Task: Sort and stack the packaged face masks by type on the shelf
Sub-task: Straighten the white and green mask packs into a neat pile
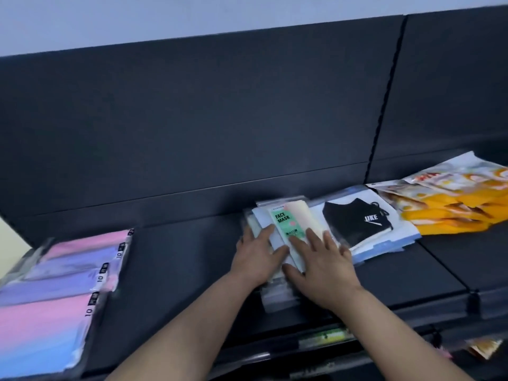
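On the shelf (170,259), hands flatten face-mask pack (286,224), long axis front-to-back.

A pale, bare wall (192,17) runs across the top at twelve o'clock, above a dark matte back panel (192,119) that fills most of the view. A jagged vertical seam (384,100) splits that panel at about two o'clock. At nine o'clock a sliver of cream surface (11,232) shows at the edge, a blurred green-and-yellow label strip (327,336) sits at five o'clock, and an orange packet (483,349) lies at four o'clock, too blurred to read.
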Tool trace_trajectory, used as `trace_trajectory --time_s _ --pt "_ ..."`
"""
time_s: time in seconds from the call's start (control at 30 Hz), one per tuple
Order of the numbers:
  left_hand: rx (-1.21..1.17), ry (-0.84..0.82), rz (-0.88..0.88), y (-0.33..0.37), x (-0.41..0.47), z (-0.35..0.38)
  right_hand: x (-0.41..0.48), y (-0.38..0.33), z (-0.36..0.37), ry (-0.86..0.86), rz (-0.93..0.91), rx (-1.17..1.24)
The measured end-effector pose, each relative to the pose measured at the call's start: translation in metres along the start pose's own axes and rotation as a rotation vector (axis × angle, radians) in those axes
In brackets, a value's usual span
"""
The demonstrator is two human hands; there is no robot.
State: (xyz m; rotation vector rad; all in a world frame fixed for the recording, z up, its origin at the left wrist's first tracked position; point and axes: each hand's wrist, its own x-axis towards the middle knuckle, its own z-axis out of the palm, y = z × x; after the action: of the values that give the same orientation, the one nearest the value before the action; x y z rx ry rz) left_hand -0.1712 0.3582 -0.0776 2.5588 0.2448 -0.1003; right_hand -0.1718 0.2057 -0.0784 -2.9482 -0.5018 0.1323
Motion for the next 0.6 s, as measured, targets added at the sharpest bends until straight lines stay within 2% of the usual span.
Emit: trace_trajectory --time_s 0.2,0.3,0.4,0.47,0.53,0.6 --pt "-0.029 -0.039 0.005 0.039 0.012 0.017 0.007 0.039 -0.016 0.036 0.031 -0.004" --pt "-0.045 0.082 0.079 0.029 0.009 0.008 0.011 0.037 -0.018 0.113 -0.010 -0.076" --pt "0.230 0.288 0.271 0.011 0.005 -0.011 0.008 0.029 -0.021 0.277 -0.116 -0.052" --pt "0.445 0.317 0.375 0.003 0.005 -0.021 0.005 0.024 -0.023 0.368 -0.223 -0.002" --pt "0.576 0.262 0.485 0.000 0.009 -0.029 0.000 0.018 -0.025 0.320 -0.382 0.080" --pt "0.620 0.206 0.567 -0.003 0.011 -0.035 -0.005 0.017 -0.027 0.236 -0.408 0.185"
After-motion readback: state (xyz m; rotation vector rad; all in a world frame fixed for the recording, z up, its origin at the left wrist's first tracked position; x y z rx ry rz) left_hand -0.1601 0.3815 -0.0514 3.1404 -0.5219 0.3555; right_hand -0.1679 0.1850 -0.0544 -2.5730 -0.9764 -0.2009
